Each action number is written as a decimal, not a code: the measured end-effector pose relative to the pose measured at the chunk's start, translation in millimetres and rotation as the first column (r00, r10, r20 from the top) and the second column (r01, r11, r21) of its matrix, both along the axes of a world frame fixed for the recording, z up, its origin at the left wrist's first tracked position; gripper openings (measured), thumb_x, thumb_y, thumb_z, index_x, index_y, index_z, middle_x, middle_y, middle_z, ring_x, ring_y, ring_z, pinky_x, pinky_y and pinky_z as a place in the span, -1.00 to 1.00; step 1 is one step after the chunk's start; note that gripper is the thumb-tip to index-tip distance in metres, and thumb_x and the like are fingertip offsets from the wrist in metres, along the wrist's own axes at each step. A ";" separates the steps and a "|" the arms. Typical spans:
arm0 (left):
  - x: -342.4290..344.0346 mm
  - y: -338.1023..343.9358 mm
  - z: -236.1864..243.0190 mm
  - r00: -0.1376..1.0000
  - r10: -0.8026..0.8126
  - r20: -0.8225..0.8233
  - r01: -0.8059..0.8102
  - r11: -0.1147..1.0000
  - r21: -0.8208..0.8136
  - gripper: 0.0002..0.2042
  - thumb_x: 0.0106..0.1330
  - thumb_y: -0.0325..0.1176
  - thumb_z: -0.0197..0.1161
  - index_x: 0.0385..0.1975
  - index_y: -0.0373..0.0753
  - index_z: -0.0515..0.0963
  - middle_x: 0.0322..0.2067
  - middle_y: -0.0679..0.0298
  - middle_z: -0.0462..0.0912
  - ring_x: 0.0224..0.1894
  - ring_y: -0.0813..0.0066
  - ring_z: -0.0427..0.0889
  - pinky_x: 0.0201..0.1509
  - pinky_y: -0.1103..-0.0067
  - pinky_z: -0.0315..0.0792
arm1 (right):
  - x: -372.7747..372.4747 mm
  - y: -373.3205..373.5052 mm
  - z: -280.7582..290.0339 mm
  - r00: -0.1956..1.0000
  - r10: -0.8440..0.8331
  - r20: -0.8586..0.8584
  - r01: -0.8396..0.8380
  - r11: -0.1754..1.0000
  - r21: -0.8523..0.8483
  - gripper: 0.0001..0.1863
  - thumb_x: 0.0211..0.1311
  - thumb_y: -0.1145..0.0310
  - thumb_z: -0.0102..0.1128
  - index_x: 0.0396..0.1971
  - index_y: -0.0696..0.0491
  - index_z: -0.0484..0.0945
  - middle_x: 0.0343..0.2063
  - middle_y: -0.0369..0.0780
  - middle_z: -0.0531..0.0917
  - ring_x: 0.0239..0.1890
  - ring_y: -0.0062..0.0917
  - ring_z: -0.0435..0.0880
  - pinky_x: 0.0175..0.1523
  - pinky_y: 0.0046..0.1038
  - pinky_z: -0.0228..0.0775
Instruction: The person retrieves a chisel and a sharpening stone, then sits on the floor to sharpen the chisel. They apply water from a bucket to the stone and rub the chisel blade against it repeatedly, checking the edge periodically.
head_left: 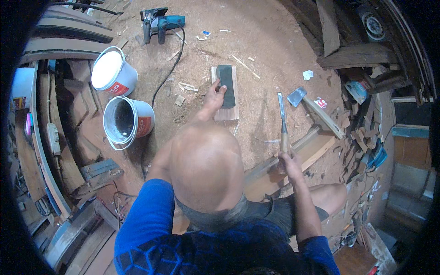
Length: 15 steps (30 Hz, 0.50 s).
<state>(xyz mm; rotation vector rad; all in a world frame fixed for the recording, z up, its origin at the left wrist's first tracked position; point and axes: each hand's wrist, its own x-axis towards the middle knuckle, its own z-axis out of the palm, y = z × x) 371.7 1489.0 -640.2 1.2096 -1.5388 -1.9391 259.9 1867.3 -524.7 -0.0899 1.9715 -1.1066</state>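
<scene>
Right hand [289, 162] clenched on chisel [283, 123] handle, right of and nearer than dark block [225, 75], left hand [212, 99] grasping block's left edge, pale board [228, 114] under block, teal power tool [172, 21] beyond block, leftward.

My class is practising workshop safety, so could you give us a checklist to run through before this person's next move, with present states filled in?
1. Chisel held by its handle: ok, the right hand grips it.
2. Left hand away from the chisel's blade: ok, it touches the dark stone.
3. Stone on the board: ok, it lies on top.
4. Axe put down: ok, it lies on the floor.
5. Power tool unplugged: cannot tell, the far end of its cord is not visible.
6. Floor free of wood scraps: not ok, several lie about.
</scene>
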 end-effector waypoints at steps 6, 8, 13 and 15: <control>-4.4 22.3 13.0 0.938 0.179 0.296 0.066 0.748 -0.661 -0.52 0.10 -0.26 0.52 0.04 -0.26 0.64 -0.08 0.02 0.57 0.01 0.11 0.57 0.18 0.34 0.45 | 8.3 -21.6 10.3 0.998 -0.011 0.054 0.014 0.999 -0.043 -0.80 0.28 0.35 0.22 -0.23 0.13 0.46 -0.55 -0.35 0.48 -0.61 -0.69 0.44 -0.54 -0.56 0.31; -0.9 22.7 13.8 0.931 0.151 0.332 0.114 0.743 -0.659 -0.47 0.12 -0.24 0.50 0.10 -0.26 0.60 -0.02 0.02 0.54 0.07 0.09 0.54 0.18 0.33 0.44 | 7.6 -26.5 6.6 0.998 0.013 0.059 -0.010 0.999 -0.051 -0.80 0.28 0.35 0.21 -0.23 0.12 0.46 -0.55 -0.35 0.49 -0.61 -0.69 0.44 -0.54 -0.56 0.30; -2.9 28.6 34.6 0.814 0.089 0.574 0.365 0.690 -0.625 -0.35 0.22 -0.08 0.41 0.25 -0.30 0.45 0.12 -0.09 0.46 0.17 -0.04 0.47 0.17 0.25 0.46 | 7.1 -38.3 12.5 0.997 0.041 0.058 -0.039 0.999 -0.021 -0.82 0.27 0.35 0.22 -0.25 0.10 0.45 -0.57 -0.35 0.49 -0.65 -0.68 0.43 -0.56 -0.56 0.29; -3.1 28.1 32.0 0.735 0.058 0.676 0.424 0.738 -0.524 -0.30 0.26 0.00 0.35 0.30 -0.34 0.38 0.13 -0.14 0.44 0.18 -0.10 0.46 0.17 0.22 0.46 | 6.1 -39.3 9.5 0.998 0.062 0.019 -0.062 0.998 -0.031 -0.82 0.27 0.35 0.22 -0.26 0.10 0.45 -0.59 -0.36 0.48 -0.66 -0.68 0.43 -0.57 -0.56 0.28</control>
